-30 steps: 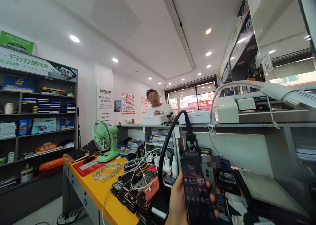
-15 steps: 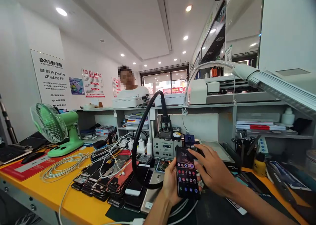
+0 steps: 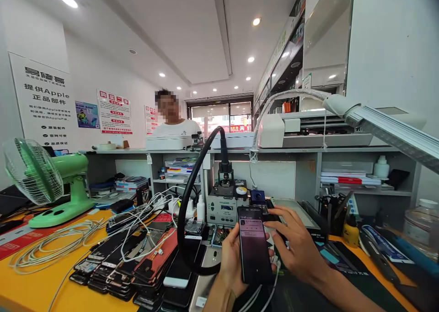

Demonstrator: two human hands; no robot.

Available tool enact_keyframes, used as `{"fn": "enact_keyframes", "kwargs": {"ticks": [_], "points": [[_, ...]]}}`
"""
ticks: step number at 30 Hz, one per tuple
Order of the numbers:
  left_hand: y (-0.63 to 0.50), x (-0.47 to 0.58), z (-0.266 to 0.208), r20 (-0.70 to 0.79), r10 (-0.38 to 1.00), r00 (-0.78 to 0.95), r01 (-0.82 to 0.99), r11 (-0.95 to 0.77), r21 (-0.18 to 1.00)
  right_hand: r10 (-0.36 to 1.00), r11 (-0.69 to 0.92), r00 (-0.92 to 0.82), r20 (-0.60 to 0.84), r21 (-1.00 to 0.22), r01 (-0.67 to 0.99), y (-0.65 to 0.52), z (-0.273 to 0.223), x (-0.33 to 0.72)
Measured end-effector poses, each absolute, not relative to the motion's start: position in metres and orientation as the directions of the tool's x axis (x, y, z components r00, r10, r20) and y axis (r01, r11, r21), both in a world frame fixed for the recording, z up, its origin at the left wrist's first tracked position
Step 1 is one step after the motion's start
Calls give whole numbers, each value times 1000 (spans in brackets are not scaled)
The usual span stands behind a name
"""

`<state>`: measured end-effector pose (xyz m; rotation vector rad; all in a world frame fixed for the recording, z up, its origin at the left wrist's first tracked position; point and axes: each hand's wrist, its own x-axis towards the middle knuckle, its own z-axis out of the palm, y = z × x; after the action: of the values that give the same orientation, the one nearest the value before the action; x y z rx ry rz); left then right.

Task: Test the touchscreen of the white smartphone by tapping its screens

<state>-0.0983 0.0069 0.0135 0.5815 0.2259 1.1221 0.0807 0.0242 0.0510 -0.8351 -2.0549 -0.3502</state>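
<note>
A black smartphone stands tilted in my left hand, which wraps round its left side and back. The lit screen shows a dark panel with a few lines of text near the top. My right hand is beside the phone's right edge, its fingers stretched out and apart. Its fingertips are close to the upper screen; whether they touch it I cannot tell. A white cable hangs by the phone's lower right corner, its far end partly hidden.
Stacked phones and screen parts lie left of my hands, with coiled white cables and a green fan beyond. A black hose arches from a grey hot-air station. A person is behind the counter.
The phone's screen has switched from app icons to a dark panel with text. My right fingertips have moved slightly down along the screen's edge. The view has shifted to the right.
</note>
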Motion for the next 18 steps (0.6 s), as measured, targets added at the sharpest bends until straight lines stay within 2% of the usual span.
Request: {"fn": "enact_keyframes", "kwargs": {"ticks": [9,14,18], "points": [[5,-98,18,54,935,350,-821,278,499,389,722,-454,801,41,691,14,24,68],[5,-95,15,35,936,350,-814,286,505,422,684,-477,771,74,725,15,27,67],[4,-94,17,53,931,362,-813,287,507,436,691,-415,798,-1,723,15,26,72]]}}
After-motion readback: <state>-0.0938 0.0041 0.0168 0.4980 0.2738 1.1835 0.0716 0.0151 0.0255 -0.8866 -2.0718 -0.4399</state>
